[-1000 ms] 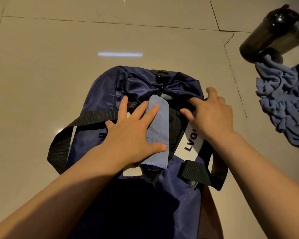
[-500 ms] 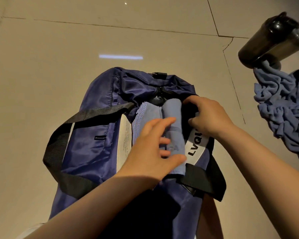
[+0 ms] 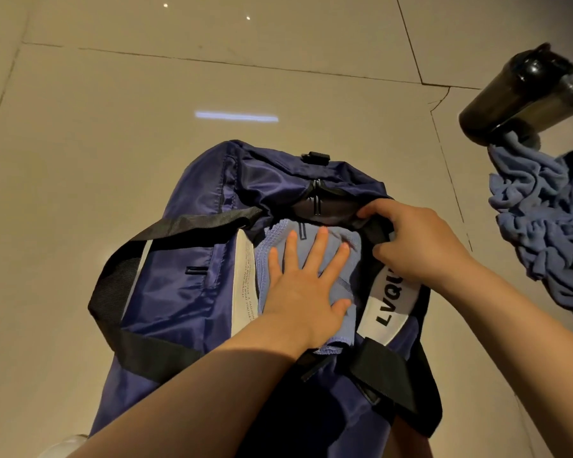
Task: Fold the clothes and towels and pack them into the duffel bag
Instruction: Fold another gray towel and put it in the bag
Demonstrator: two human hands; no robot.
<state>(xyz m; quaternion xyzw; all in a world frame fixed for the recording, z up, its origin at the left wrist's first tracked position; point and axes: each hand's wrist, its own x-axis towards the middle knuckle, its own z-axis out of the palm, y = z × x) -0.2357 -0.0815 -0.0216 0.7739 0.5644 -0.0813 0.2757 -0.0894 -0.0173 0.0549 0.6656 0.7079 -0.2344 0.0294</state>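
Observation:
A navy duffel bag [image 3: 186,279] with black straps lies on the tiled floor, its top opening spread wide. Inside the opening lies a folded light-blue cloth [image 3: 268,256]. My left hand [image 3: 303,279] presses flat on that cloth with fingers straight and spread. My right hand [image 3: 414,242] grips the right edge of the bag's opening beside a white label, fingers curled over the rim. A crumpled blue towel [image 3: 543,233] lies on the floor to the right, apart from the bag.
A dark bottle [image 3: 516,94] lies tipped at the upper right, touching the top of the crumpled towel. Beige floor tiles [image 3: 113,127] stretch to the left and beyond the bag. A black carry strap [image 3: 113,292] loops out over the bag's left side.
The light-blue cloth went from on top of the bag down into the opening. My left hand flattened onto it, and my right hand pulled the opening's edge wider.

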